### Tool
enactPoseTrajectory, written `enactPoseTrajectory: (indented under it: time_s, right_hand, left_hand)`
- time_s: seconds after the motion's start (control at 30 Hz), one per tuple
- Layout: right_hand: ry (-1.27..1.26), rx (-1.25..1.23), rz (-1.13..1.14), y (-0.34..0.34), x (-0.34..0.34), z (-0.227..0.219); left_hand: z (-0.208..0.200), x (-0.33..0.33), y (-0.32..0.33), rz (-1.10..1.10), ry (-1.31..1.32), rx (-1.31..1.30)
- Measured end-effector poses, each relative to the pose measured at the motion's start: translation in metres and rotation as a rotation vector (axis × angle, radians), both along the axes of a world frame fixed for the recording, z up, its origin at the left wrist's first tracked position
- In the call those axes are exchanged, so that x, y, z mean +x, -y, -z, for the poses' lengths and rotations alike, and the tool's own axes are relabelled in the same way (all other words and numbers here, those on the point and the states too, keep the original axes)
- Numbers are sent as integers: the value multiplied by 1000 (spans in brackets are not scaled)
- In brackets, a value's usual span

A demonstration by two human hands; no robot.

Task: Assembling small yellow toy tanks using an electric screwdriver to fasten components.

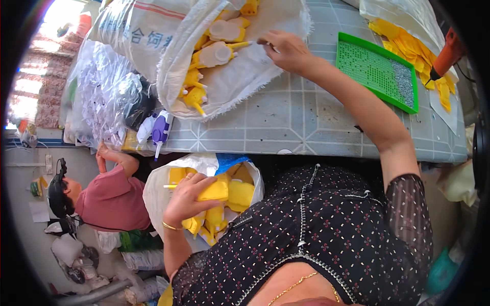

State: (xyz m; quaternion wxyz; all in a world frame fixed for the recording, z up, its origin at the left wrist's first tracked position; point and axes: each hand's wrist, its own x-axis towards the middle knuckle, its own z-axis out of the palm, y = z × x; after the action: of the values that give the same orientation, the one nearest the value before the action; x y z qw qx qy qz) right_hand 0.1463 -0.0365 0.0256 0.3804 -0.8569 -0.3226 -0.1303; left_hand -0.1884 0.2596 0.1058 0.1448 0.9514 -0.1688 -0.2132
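Note:
My left hand [190, 200] is closed around a yellow plastic piece [214, 189], which looks like a toy water gun, above an open white sack [153, 191] of similar yellow pieces by my lap. A thin white tip sticks out left of the fingers. Over the table, my right hand [288, 51] has its fingers bent and slightly apart. Its fingertips are close to the white tip of a yellow toy water gun [217, 54] with a whitish tank. That one lies with several others in the mouth of a large white woven sack [245, 94]. I see nothing in the right hand.
To the right, a green tray [375, 92] holds many small grey metal pieces, beside an orange power screwdriver [446, 53] and flat yellow parts [403, 43]. Purple and white toy guns [161, 127] lie at the table's left edge. A person in pink [115, 199] sits at the left.

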Motion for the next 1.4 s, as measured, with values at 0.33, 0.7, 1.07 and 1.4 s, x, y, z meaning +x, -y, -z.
enactPoseTrajectory:
  time_s: [0.33,0.7,1.07,1.4]
  right_hand:
    - [-84,-248,-90,-52,48,23]
    - [-125,185,-165,139,-160,-81]
    - [286,-356,1172,461,-68,88]
    - [2,65,1098,415,-155,15]
  left_hand:
    - [-19,32,6,-183,459,15]
    - [17,175,126,209,841,-234]
    - [18,200,194,-284,-616,-1486]
    - [47,185,263,-394,-841,-1799]
